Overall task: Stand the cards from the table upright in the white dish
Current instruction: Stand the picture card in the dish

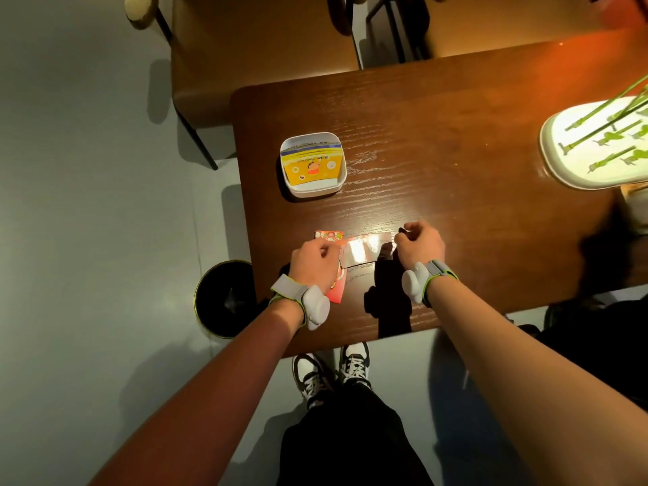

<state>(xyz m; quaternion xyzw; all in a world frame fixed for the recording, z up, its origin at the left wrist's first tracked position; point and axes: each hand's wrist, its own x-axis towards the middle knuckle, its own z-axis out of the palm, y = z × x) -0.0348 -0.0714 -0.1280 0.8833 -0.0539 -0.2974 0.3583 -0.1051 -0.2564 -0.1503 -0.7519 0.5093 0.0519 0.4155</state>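
At the tabletop's (456,163) near edge, I see my left hand (314,263) and right hand (419,245) pinching opposite ends of a shiny card (364,250), each grip closed on it. A red card (336,291) lies flat, partly under my left hand. Toward the left edge, the white dish (313,165) holds yellow cards (312,168) standing upright.

Both forearms reach fwd, bare. Left hand (314,261) curled, knuckles up; right hand (419,245) curled too (fingertips pinched together). Grey bands w/ white pods on both wrists.
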